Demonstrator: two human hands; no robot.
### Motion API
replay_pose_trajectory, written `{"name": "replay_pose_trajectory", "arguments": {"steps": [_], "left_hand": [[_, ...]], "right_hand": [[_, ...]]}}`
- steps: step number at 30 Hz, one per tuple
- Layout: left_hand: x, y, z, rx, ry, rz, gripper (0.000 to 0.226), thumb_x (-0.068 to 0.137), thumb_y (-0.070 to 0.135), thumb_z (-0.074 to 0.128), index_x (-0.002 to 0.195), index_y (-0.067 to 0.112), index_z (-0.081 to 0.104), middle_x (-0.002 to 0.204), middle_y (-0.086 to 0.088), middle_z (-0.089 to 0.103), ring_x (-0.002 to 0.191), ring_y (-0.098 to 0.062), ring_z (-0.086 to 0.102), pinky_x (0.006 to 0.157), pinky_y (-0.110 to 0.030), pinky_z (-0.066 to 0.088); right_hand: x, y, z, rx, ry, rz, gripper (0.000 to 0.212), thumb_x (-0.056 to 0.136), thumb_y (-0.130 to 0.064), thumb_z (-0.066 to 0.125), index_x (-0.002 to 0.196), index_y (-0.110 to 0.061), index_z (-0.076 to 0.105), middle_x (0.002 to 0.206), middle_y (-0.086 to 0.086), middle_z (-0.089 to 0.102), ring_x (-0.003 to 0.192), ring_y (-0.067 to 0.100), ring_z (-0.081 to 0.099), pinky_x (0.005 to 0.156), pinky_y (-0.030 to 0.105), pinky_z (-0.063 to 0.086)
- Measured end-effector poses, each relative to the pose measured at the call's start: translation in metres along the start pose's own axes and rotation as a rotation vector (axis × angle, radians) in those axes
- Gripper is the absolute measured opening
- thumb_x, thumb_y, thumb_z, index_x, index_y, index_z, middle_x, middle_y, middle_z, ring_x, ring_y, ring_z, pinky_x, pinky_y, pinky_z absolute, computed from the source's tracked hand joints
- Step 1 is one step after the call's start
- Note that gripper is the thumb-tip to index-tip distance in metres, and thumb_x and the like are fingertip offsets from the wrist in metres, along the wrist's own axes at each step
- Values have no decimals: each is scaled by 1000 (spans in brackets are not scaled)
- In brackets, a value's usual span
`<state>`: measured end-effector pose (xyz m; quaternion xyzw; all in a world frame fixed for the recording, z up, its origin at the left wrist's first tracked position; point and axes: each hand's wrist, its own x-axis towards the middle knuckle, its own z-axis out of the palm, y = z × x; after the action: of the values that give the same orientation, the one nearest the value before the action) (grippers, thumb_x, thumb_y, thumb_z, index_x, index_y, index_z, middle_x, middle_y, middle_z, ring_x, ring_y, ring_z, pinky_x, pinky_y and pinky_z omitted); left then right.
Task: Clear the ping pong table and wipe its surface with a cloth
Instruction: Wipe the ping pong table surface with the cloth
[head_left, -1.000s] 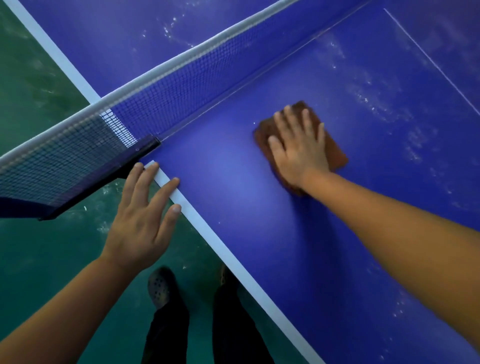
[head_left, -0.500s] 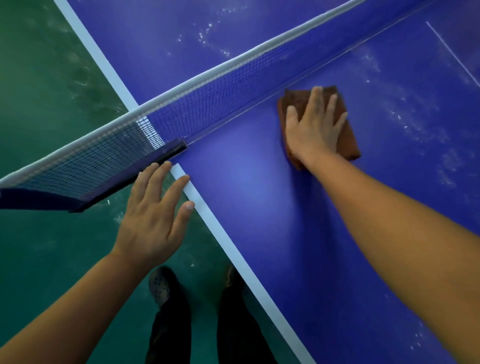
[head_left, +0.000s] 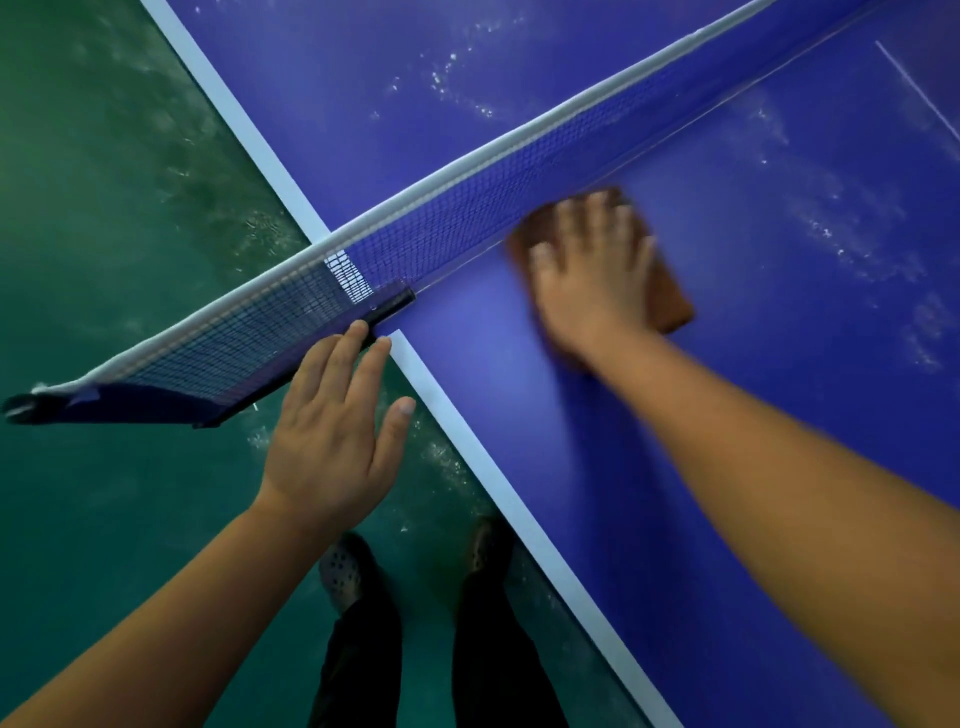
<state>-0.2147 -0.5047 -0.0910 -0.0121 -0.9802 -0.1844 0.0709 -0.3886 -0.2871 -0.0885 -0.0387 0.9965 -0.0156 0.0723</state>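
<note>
Right against the foot of the net (head_left: 467, 208), the brown cloth (head_left: 670, 299) now lies under the flat, spread right hand (head_left: 592, 280), having slid up from the open blue table (head_left: 519, 415) a second ago. So the strip by the net is being wiped; pale dust farther from it looks untouched. Nearer the net's clamp, the left hand (head_left: 332, 436) stays open, fingers straight, gripping nothing.

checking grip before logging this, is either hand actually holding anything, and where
Neither grips anything. The right hand presses flat on top of the cloth; the left hand is open by the net clamp.
</note>
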Motion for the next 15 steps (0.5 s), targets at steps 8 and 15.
{"name": "replay_pose_trajectory", "arguments": {"steps": [8, 15], "left_hand": [[1, -10, -2, -14, -16, 58, 62, 103, 40, 35, 142, -7, 45, 148, -23, 46, 137, -36, 39, 122, -42, 20], [1, -17, -5, -18, -51, 102, 63, 103, 41, 35, 142, -7, 45, 147, -24, 46, 136, -37, 40, 121, -45, 21]], "right_hand": [[-72, -10, 17, -109, -40, -639, 65, 98, -52, 22, 156, -26, 30, 165, 4, 20, 152, 31, 15, 120, 59, 12], [-95, -86, 23, 25, 3, -395, 65, 99, -50, 18, 157, -23, 26, 167, 4, 15, 153, 31, 10, 121, 57, 7]]}}
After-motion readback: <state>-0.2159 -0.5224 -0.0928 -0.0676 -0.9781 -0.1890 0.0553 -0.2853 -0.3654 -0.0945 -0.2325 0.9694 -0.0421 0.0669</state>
